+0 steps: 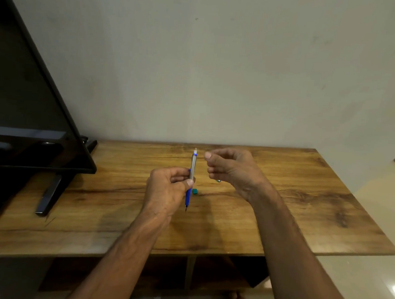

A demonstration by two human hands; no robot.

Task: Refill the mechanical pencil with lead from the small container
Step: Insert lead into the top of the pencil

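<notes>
1. Head view: the mechanical pencil (192,172) is held above the tabletop (280,210) by the left hand (167,189), whose grip is clamped on the barrel at about its middle.
2. The pencil's long axis is seen near upright, tilted a little; the dark writing tip points down toward the person and the pale top end points up and away.
3. The right hand (229,169) is raised just beside the pencil's top, apart from it, its fingertips (208,156) drawn together. Whether a lead is pinched there cannot be told.
4. A small teal piece (194,191), perhaps a cap, lies on the tabletop just right of the pencil; a small object (218,180) is mostly hidden under the right hand.
5. The step in hand is judged to be feeding lead into the top end. A fine, steady alignment over that narrow end would be called for next.
</notes>
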